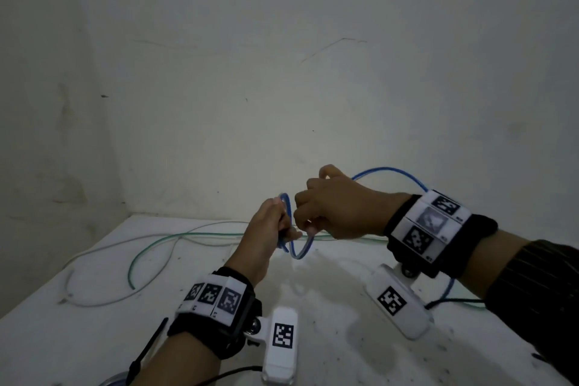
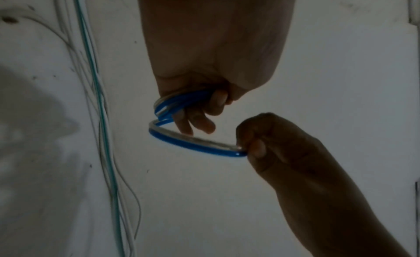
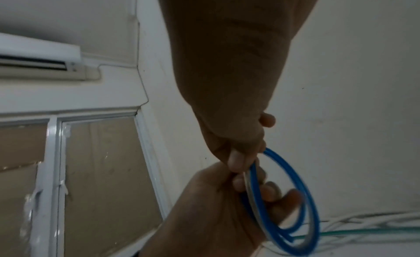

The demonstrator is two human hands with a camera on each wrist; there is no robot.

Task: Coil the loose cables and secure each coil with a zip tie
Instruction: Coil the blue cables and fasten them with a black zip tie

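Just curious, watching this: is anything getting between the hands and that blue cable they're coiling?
Nothing visible. The left hand grips the blue cable loops directly, and the right hand pinches the same cable beside it.

Three cables show: one blue cable point(image 1: 293, 230) wound into a few loops, one green cable point(image 1: 147, 252) and one white cable point(image 1: 94, 252) at about 9 o'clock on the table point(image 1: 78, 338). One black zip tie point(image 1: 147, 351) lies at 7 o'clock. Two hands hold the blue loops: left hand point(image 1: 266, 232), right hand point(image 1: 338, 207).
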